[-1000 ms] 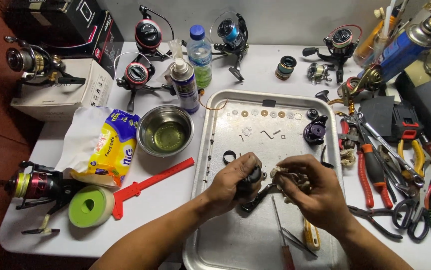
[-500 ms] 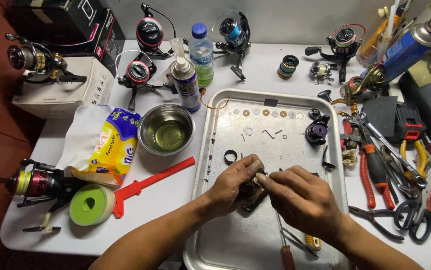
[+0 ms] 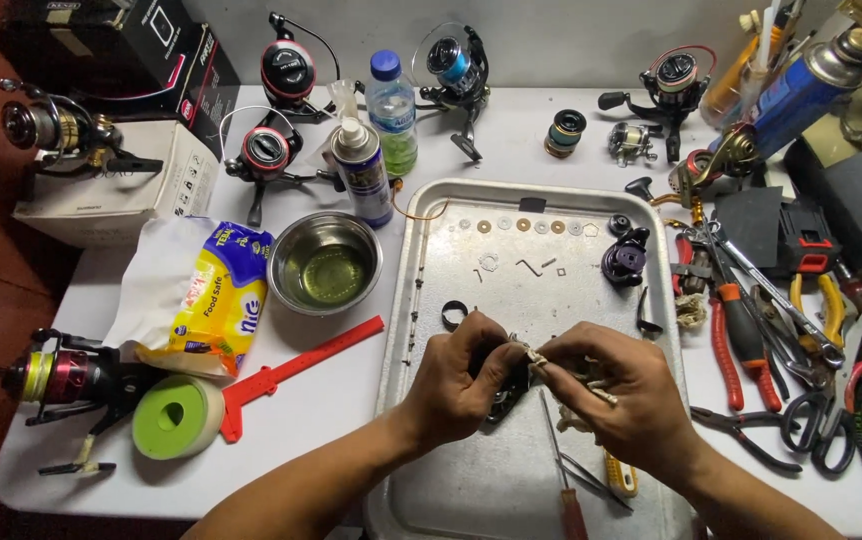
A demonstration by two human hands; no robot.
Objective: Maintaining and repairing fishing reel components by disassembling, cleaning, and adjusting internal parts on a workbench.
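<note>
Since half a second earlier, both hands shifted slightly up over the metal tray (image 3: 421,300), otherwise same pose. Dark reel part (image 3: 507,392) sat over the tray's middle, pinched in my left hand (image 3: 459,378). Right hand (image 3: 619,392) was closed on a wad of pale cloth (image 3: 541,357) pressed against the part. Step, by my read: wiping it clean. Next move probably needs turning the part to reach unwiped faces. Screwdriver (image 3: 563,470) lay just below, washers (image 3: 523,225) along the tray's far edge, pliers (image 3: 726,335) right.

Bright, even overhead light; soft shadows, mild glare on metal tray (image 3: 431,215); sharp center, slight edge distortion.
</note>
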